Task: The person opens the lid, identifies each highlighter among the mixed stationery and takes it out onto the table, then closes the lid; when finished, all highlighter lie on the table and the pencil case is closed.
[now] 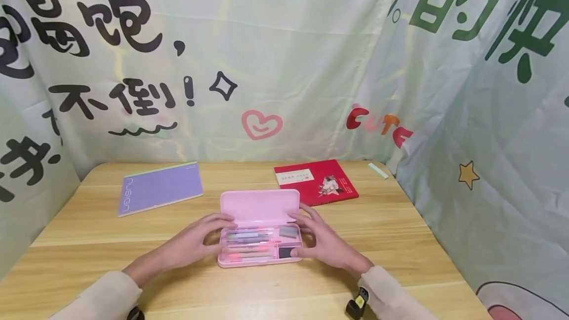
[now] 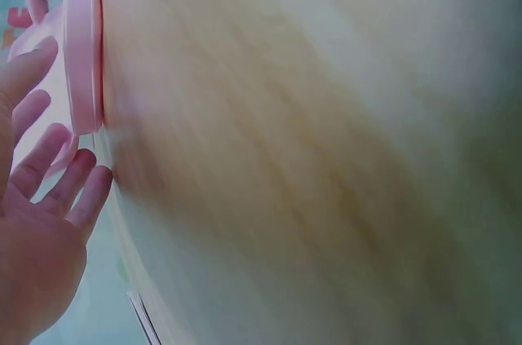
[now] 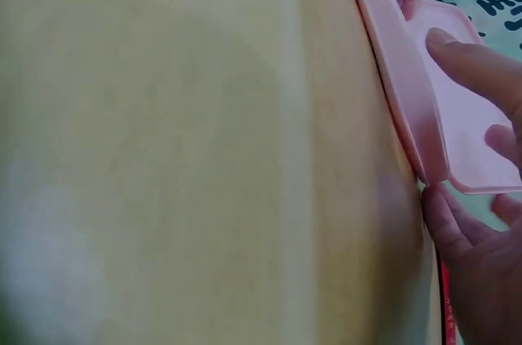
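A pink pencil case [image 1: 260,207] lies on the table with its lid raised behind the tray. Inside are several pens [image 1: 249,236], a grey-green block [image 1: 289,232] and a dark block [image 1: 285,252], each block in its own right-hand compartment. My left hand [image 1: 193,241] is at the left end of the case, fingers extended and spread; in the left wrist view the thumb [image 2: 37,64] stands apart from them. At the right end is my right hand [image 1: 326,246], its thumb tip overlapping the dark block and its other fingers beside the lid.
A purple notebook [image 1: 162,189] lies at the back left of the wooden table [image 1: 213,293]. Behind the case to the right is a red booklet [image 1: 340,181], with a small pale strip [image 1: 378,171] near the back right corner. Printed cloth [image 1: 311,63] hangs around the table.
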A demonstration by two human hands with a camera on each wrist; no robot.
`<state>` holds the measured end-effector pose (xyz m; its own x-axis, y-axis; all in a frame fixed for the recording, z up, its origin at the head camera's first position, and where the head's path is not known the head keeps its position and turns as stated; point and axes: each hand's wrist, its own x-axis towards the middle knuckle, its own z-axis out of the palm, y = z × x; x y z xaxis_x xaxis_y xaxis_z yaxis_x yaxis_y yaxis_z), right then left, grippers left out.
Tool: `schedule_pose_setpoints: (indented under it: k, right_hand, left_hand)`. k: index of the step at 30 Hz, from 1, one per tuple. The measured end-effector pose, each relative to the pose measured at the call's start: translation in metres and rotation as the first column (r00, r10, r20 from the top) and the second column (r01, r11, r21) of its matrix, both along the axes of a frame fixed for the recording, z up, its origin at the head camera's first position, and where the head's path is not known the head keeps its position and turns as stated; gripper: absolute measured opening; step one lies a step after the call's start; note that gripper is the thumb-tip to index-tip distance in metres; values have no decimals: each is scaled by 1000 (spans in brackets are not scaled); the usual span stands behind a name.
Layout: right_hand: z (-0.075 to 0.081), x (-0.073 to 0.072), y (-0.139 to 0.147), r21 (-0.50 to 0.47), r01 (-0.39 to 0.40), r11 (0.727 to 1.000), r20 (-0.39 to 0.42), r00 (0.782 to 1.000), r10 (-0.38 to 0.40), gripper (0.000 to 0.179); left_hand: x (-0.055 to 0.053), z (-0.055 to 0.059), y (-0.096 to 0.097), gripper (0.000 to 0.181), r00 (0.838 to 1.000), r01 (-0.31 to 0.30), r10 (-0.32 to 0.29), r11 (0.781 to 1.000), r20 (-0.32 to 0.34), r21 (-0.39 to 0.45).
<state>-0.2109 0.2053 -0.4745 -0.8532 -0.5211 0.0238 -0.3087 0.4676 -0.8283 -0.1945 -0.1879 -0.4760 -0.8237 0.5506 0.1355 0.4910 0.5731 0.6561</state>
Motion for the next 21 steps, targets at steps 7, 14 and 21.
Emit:
schedule_pose_setpoints:
  k: [7,14,21]
  right_hand:
    - [0,2,2,-74,-23,997,-52,998,19,81]
    - [3,2,0,-8,-86,996,-86,993,85,83]
    - [4,-2,-3,147,-126,981,-79,987,138,87]
  left_hand:
    - [-1,0,-1,48,1000,-5,5,1000,5,-5]
    - [0,0,-2,47,1000,-2,2,1000,0,-12]
    - [1,2,-1,46,1000,-8,8,1000,5,-24]
